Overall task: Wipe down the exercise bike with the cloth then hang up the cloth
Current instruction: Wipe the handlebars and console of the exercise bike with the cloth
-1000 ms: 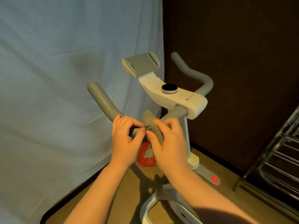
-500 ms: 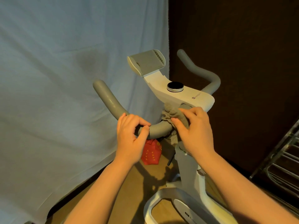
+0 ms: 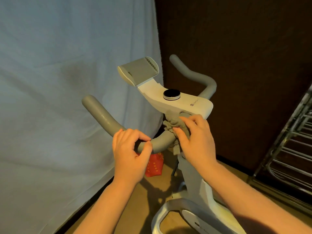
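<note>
Your right hand [image 3: 196, 141] clenches the grey cloth [image 3: 173, 123] against the handlebar [image 3: 108, 120] stem at 1 o'clock, your left hand [image 3: 130, 154] grips the bar; wiping appears underway, hanging remains.

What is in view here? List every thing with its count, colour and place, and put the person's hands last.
exercise bike: one, white frame, centre, on the floor
handlebar: one, grey, curving left and right of the console
console: one, white, on top of the bike
knob: one, black with a silver rim, on the console
device holder: one, grey, at the console's far end
cloth: one, grey, bunched on the bar below the console
bag: one, red with yellow marks, on the floor behind the bike
sheet: one, pale blue, hanging at left
wall: one, dark brown, at right
metal rack: one, silver, right edge
left hand: grips the handlebar
right hand: holds the cloth to the bar
</note>
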The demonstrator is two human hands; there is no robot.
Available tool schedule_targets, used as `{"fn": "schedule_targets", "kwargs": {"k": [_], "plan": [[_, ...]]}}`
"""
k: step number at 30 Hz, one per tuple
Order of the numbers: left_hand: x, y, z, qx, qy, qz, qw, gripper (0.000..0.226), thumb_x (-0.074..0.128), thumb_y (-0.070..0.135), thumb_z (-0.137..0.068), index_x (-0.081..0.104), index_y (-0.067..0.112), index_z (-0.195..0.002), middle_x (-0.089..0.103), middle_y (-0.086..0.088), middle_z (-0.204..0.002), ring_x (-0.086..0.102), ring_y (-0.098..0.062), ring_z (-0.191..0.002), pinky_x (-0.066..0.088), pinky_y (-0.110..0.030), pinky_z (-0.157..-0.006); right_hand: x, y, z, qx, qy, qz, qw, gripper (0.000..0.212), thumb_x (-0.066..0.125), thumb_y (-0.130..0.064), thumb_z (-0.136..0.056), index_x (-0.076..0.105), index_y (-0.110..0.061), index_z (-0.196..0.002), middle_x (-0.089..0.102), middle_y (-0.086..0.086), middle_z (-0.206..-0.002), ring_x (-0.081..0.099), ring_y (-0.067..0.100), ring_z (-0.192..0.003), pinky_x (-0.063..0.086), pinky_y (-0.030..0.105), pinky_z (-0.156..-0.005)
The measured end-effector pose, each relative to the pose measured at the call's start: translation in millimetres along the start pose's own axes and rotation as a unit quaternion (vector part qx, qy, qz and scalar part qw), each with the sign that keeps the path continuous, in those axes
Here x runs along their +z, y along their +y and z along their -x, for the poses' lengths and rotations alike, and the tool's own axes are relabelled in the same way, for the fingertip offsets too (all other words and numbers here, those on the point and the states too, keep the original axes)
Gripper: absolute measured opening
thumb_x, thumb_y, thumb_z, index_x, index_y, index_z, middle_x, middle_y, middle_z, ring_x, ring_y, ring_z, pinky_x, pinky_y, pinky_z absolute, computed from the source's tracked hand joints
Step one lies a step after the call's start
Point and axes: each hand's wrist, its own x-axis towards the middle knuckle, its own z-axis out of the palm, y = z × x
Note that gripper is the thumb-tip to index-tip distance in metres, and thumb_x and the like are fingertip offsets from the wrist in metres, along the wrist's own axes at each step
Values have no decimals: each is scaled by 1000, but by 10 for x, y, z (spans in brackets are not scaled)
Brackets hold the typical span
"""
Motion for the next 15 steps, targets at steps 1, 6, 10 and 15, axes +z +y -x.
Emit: {"fn": "schedule_targets", "kwargs": {"k": [1,6,10,15], "plan": [[-14,-4,-32,3,-5,-14,1000,12,53,29,-75,56,24,-64,52,14,-67,49,-7,-75,33,-33,-86,-15,44,-112,14,-6,9,1000,35,60,-35,-92,62,-21,-124,50,-2,-110,46,17,-107,45,33,-79],[-10,6,-161,-11,-34,-39,999,18,49,33,-74,49,26,-58,50,12,-60,50,-9,-70,25,-22,-86,170,-147,-13,183,91,-133,970,31,58,-29,-93,62,-22,-124,52,-1,-114,46,2,-105,40,13,-79],[-23,-31,-149,23,-40,-29,999,18,48,34,-76,43,31,-59,45,15,-60,48,-8,-70,23,-23,-86,252,-394,303,285,132,-290,904,28,59,-23,-94,59,-29,-121,53,-5,-111,50,-8,-94,42,5,-77],[-54,-69,-166,43,-67,-31,996,17,46,35,-78,43,32,-61,43,17,-62,46,-7,-72,20,-15,-88,342,-366,-41,353,221,-330,847,22,58,-20,-95,64,-32,-114,62,-10,-101,60,7,-97,50,31,-85]]}}
